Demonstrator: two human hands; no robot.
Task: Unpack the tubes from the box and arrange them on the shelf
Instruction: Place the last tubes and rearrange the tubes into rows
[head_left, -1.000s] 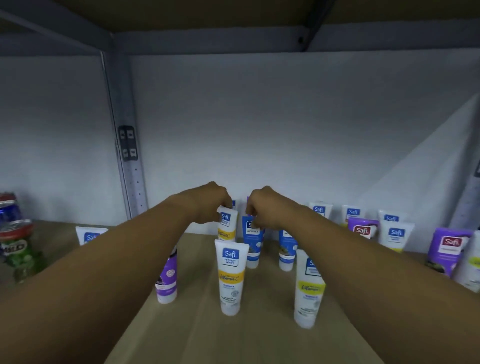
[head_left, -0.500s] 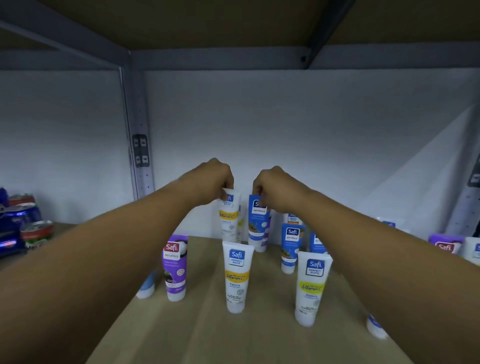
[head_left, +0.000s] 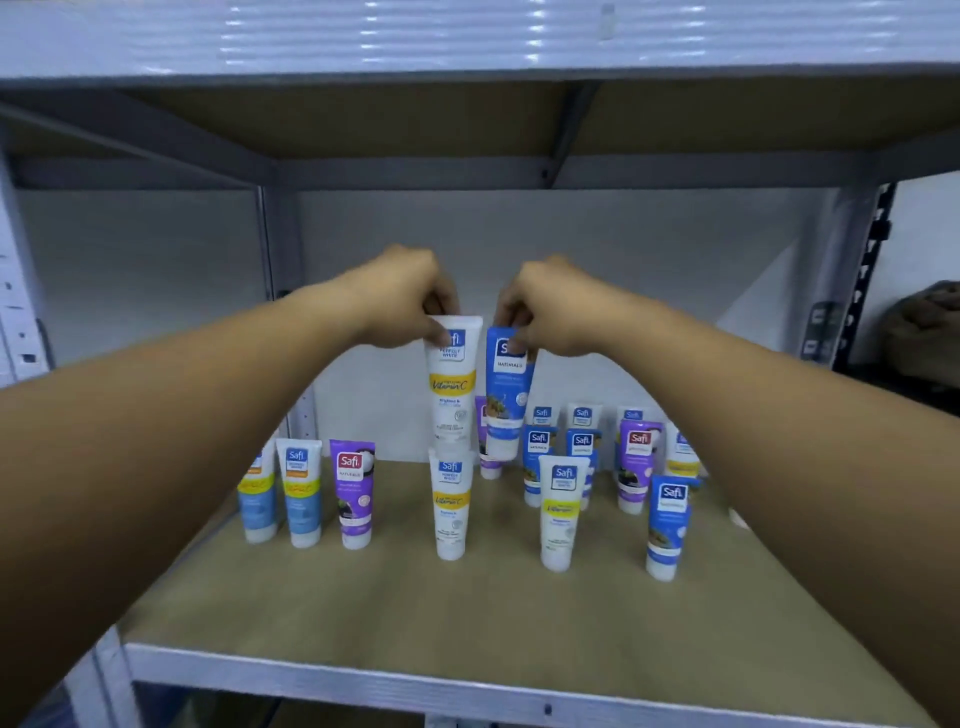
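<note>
- A white tube (head_left: 450, 382) is pinched at its flat top end by the left hand (head_left: 402, 297) and held cap-down above the shelf board (head_left: 363, 597).
- A blue tube (head_left: 506, 389) is pinched at its top by the right hand (head_left: 545, 306), just right of the white tube, slightly tilted.
- The two hands are kept near each other, not touching.
- Directly below the white tube, a standing white tube (head_left: 451, 506) is seen on the board; further tubes are stood to its left and right.

Each hand (head_left: 402, 299) (head_left: 550, 306) pinches a tube (both upright).
</note>
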